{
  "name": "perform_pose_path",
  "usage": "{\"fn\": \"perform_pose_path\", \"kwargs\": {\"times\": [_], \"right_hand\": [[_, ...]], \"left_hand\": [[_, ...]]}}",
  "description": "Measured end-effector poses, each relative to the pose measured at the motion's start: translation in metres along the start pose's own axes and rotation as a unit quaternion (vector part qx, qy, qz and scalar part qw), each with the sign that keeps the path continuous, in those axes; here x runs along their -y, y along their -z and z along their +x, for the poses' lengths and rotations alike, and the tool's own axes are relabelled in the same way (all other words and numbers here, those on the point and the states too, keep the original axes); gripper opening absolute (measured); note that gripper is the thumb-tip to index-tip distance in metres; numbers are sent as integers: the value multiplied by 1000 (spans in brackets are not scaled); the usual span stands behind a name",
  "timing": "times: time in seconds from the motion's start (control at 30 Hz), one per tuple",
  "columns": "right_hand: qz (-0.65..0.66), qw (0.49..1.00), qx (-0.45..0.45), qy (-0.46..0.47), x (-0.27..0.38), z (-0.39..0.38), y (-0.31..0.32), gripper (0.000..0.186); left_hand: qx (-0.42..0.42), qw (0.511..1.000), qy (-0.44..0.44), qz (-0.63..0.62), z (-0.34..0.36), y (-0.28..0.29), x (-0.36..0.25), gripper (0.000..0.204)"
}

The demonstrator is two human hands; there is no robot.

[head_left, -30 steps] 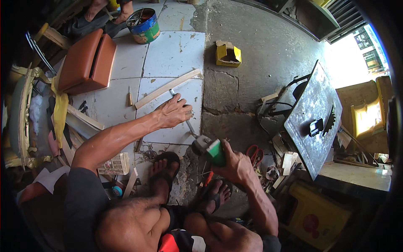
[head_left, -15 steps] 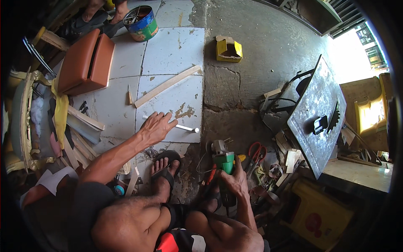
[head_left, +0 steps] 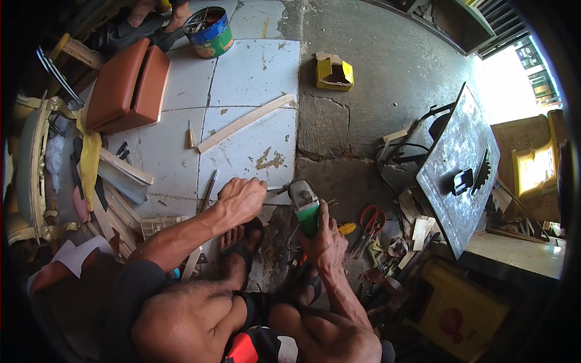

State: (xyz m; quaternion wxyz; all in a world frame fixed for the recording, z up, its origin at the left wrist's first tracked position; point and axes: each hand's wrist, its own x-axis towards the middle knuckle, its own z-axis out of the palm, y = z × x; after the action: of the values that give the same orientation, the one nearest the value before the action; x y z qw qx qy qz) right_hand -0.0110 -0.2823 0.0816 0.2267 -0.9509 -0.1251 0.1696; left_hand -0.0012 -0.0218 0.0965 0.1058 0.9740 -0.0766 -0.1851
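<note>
My right hand (head_left: 325, 245) is wrapped round the green body of an angle grinder (head_left: 307, 221). The grinder's grey metal head (head_left: 301, 192) points away from me, toward the tiles. Fingers closed, my left hand (head_left: 243, 199) grips a thin pale metal rod (head_left: 276, 188). Only a short length of the rod shows, sticking out to the right and reaching the grinder's head; I cannot tell whether they touch. My left fist hides the remainder. Both hands are low over the floor, in front of my sandalled feet.
A wooden strip (head_left: 245, 123) and an awl-like tool (head_left: 190, 135) lie on white tiles. Beyond are a brown padded block (head_left: 124, 88), a paint bucket (head_left: 210, 36) and a yellow box (head_left: 334, 74). A saw table with toothed blade (head_left: 451, 175) stands right, near red-handled scissors (head_left: 369, 227).
My left hand has picked the rod up off the tiles and come right and nearer. My right hand has raised the grinder slightly up and left, bringing its head to the rod.
</note>
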Motion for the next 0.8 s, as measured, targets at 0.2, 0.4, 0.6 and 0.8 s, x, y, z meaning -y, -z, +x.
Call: {"fn": "perform_pose_path", "kwargs": {"times": [0.2, 0.4, 0.6, 0.8], "right_hand": [[-33, 999, -28, 33, 1, 7, -8, 95], [-34, 999, -28, -18, -4, -2, -9, 96], [26, 999, -15, -23, 0, 5, -11, 97], [33, 999, 4, -8, -5, 19, -21, 98]], "left_hand": [[-64, 998, -20, -8, 0, -9, 0, 10], [-54, 997, 18, -48, -2, -3, 14, 10], [-1, 992, 66, -104, 0, 1, 23, 16], [18, 986, 91, -141, 5, -4, 32, 22]]}}
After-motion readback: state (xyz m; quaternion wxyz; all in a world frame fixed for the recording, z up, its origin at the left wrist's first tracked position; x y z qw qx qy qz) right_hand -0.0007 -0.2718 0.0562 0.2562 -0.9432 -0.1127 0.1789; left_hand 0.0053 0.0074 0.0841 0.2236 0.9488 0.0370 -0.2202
